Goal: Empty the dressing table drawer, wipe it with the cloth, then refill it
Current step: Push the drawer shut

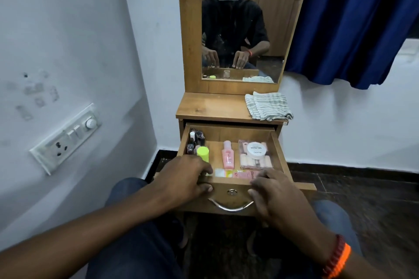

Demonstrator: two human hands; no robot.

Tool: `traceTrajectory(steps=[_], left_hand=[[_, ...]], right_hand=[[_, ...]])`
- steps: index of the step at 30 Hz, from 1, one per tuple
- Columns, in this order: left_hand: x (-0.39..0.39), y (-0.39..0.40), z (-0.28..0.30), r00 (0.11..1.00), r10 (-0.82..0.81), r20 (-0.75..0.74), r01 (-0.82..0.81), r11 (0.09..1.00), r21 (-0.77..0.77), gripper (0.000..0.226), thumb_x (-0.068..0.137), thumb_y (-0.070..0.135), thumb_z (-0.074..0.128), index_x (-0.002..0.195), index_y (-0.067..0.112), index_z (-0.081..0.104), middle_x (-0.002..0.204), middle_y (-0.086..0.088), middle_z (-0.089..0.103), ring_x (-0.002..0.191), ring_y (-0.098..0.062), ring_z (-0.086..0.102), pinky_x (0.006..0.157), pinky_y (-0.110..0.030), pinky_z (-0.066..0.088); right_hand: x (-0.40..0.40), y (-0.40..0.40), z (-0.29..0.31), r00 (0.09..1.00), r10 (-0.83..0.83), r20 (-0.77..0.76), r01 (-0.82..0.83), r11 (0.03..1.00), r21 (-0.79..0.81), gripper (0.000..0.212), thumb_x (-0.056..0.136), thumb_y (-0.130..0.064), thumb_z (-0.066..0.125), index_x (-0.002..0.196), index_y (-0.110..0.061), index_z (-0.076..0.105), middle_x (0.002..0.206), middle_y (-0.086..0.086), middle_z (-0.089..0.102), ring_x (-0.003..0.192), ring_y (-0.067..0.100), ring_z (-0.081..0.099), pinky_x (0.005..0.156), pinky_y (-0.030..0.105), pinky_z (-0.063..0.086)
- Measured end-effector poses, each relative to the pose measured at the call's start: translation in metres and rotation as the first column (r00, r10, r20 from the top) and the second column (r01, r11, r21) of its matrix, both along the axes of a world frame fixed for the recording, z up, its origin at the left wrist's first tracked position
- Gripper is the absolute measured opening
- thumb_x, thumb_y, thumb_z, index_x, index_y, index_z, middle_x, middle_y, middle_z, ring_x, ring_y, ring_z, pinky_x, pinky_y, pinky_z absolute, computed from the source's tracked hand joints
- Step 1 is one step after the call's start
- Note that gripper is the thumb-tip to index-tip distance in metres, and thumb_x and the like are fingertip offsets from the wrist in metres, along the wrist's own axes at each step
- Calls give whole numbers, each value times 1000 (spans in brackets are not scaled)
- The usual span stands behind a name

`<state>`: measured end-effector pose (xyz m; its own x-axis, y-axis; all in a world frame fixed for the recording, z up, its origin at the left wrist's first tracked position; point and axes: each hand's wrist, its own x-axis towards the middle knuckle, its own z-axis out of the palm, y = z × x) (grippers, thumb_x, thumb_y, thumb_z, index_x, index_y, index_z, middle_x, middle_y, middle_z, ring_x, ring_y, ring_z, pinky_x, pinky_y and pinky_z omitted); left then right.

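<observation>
On the far-left wall sits a white switch panel (65, 138). The left hand (183, 179) grips the left part of the drawer's front edge, fingers curled over the top and thumb on the face. The wooden drawer (280, 149) stands pulled out toward the person, still full: small dark bottles (196, 139) in the far-left corner, a lime-green capped tube (203, 153) just nearer, a pink bottle (228, 155) in the middle, a clear box (256, 161) with a round white jar (256, 149) on it to the right, pink packets (238, 174) along the near edge. The right hand (275, 195) grips the right part of the front, beside the metal handle (230, 206). The striped cloth (267, 105) lies folded on the tabletop's far right.
</observation>
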<state>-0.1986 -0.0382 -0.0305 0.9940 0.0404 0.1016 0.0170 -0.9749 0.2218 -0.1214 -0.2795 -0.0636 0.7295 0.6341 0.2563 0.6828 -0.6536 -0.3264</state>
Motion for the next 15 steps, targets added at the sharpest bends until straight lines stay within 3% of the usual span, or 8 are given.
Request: traceTrajectory(steps=[3, 7, 10, 15], left_hand=[[-1, -3, -5, 998, -24, 54, 18, 995, 99, 33, 87, 43, 72, 117, 29, 70, 115, 7, 68, 110, -14, 61, 92, -36, 52], [2, -4, -4, 995, -14, 100, 2, 993, 120, 31, 86, 40, 74, 115, 28, 71, 113, 5, 70, 105, -15, 63, 85, -31, 52], [5, 0, -4, 995, -5, 102, -11, 987, 158, 38, 83, 42, 77, 117, 26, 71, 117, 3, 69, 107, -17, 63, 87, -34, 53], [20, 8, -6, 995, 27, 96, -47, 978, 205, 66, 80, 50, 78, 137, 23, 59, 137, 0, 59, 124, -19, 54, 99, -34, 49]], right_hand=[[-8, 4, -9, 994, -25, 106, 31, 998, -54, 22, 100, -35, 58, 107, -22, 73, 116, -4, 62, 111, 15, 56, 83, 29, 53], [-8, 9, 0, 988, -16, 156, 29, 996, -81, 26, 104, -35, 50, 113, -21, 71, 120, -3, 63, 112, 15, 55, 84, 26, 48], [0, 13, 7, 987, 8, 158, 10, 994, -113, 27, 105, -35, 47, 116, -23, 68, 124, -4, 61, 117, 15, 53, 88, 26, 47], [21, 19, 2, 976, 42, 214, -14, 991, -131, 17, 100, -29, 53, 102, -23, 70, 108, -3, 62, 106, 18, 56, 81, 32, 51]])
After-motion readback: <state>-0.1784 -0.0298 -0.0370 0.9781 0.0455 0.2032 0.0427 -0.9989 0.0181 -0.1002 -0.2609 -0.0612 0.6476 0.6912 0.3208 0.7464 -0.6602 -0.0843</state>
